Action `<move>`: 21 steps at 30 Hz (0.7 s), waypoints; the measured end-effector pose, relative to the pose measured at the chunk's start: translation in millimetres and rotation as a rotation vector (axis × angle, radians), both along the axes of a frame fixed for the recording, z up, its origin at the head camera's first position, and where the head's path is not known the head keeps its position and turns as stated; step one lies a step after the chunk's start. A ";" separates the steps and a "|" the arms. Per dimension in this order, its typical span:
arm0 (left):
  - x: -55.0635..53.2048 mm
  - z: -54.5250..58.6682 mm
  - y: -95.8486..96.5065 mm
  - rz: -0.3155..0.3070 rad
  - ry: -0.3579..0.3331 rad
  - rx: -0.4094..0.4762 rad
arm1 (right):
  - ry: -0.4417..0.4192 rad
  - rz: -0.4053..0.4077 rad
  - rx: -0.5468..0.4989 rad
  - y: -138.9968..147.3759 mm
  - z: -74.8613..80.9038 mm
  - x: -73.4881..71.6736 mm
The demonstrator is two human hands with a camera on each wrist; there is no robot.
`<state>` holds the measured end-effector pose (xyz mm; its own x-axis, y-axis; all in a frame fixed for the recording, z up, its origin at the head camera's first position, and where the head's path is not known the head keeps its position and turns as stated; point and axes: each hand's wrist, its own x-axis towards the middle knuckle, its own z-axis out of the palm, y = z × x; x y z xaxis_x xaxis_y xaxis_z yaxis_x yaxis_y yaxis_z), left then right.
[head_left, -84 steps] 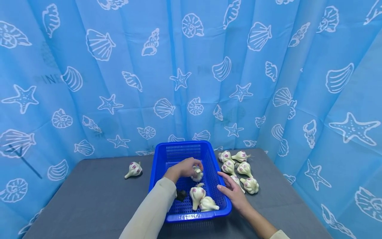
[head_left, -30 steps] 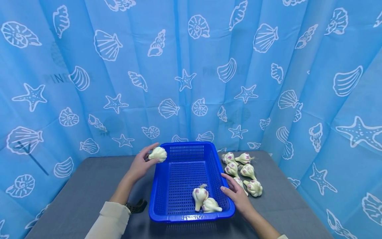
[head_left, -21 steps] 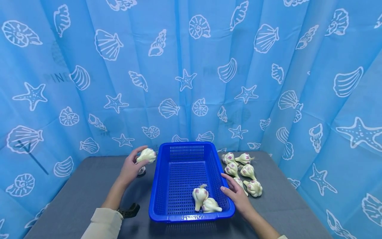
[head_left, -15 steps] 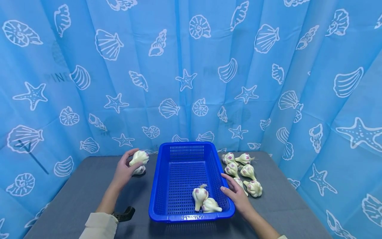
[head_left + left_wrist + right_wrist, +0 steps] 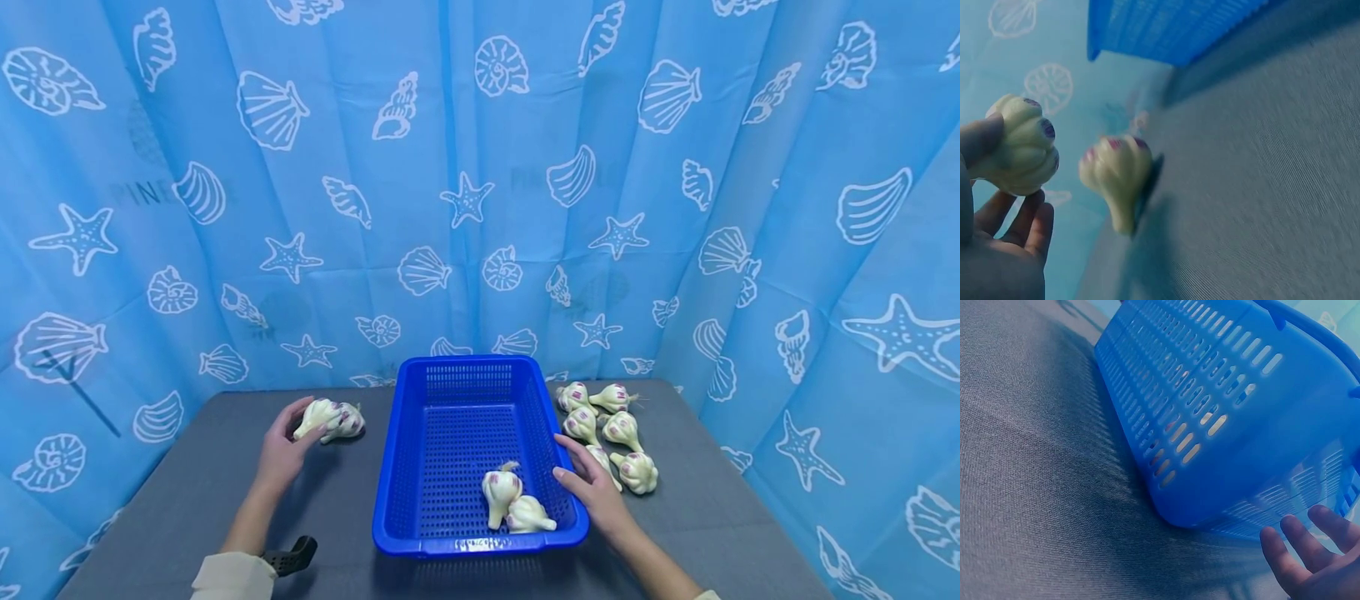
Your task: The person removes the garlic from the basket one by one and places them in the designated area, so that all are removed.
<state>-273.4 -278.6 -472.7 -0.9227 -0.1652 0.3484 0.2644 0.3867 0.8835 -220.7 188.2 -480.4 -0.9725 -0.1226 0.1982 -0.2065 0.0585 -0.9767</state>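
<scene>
At the table's left side, my left hand (image 5: pixel 281 450) holds a garlic bulb (image 5: pixel 321 414) between thumb and fingers. Another garlic bulb (image 5: pixel 349 421) lies on the table just right of it and overlaps it in the head view. The left wrist view shows the held garlic bulb (image 5: pixel 1022 144) with its purple-marked end turned outward and a gap between it and the lying bulb (image 5: pixel 1119 172). My right hand (image 5: pixel 596 492) rests at the right rim of the blue plastic basket (image 5: pixel 480 546), its fingers (image 5: pixel 1297 540) fairly straight. Inside the basket's near right corner are two garlic bulbs (image 5: pixel 501 492).
Right of the basket, several garlic bulbs (image 5: pixel 621 428) lie grouped on the grey cloth-covered table (image 5: pixel 720 517). A blue curtain (image 5: pixel 465 250) with white shell prints hangs behind and to the sides. A black band (image 5: pixel 292 557) is on the left wrist.
My left hand has lifted a garlic bulb out of the basket, carried it left over the rim, and lowered it beside the bulb lying there. The right hand stays at the rim.
</scene>
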 end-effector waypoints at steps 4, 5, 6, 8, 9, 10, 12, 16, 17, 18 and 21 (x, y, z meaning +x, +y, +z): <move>0.4 -11.0 -8.7 -0.002 -0.043 -0.020 | -0.001 -0.001 -0.019 -0.2 0.2 0.7; 0.8 -13.7 -10.6 -0.002 -0.052 -0.030 | -0.001 0.001 -0.029 -0.5 0.4 1.0; 1.3 -16.4 -12.6 -0.004 -0.061 -0.035 | -0.005 -0.001 -0.038 -0.8 0.6 1.4; 2.5 -21.4 -16.6 -0.009 -0.071 -0.049 | -0.006 0.003 -0.050 -1.8 1.1 2.1; 2.9 -24.0 -18.7 -0.009 -0.080 -0.056 | -0.008 0.003 -0.056 -2.2 1.5 2.4; 3.1 -26.3 -20.5 -0.002 -0.094 -0.070 | -0.009 0.003 -0.060 -2.5 2.0 2.6; 3.2 -30.4 -23.8 0.009 -0.125 -0.096 | -0.009 0.001 -0.060 -2.6 2.6 2.9; 2.0 -36.5 -28.4 0.039 -0.194 -0.144 | -0.006 -0.004 -0.055 -2.7 3.2 3.2; 1.7 -37.7 -29.2 0.043 -0.202 -0.151 | -0.008 -0.005 -0.056 -2.5 3.0 3.2; 1.4 -39.0 -29.9 0.051 -0.210 -0.165 | -0.012 -0.005 -0.060 -2.4 2.8 3.2; 0.8 -42.1 -32.1 0.071 -0.207 -0.190 | -0.020 0.002 -0.071 -2.2 2.2 2.9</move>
<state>-272.7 -310.7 -514.7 -0.9659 -0.1814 0.1848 0.0526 0.5612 0.8260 -217.8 186.0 -478.1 -0.9761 -0.1104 0.1871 -0.1869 -0.0116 -0.9823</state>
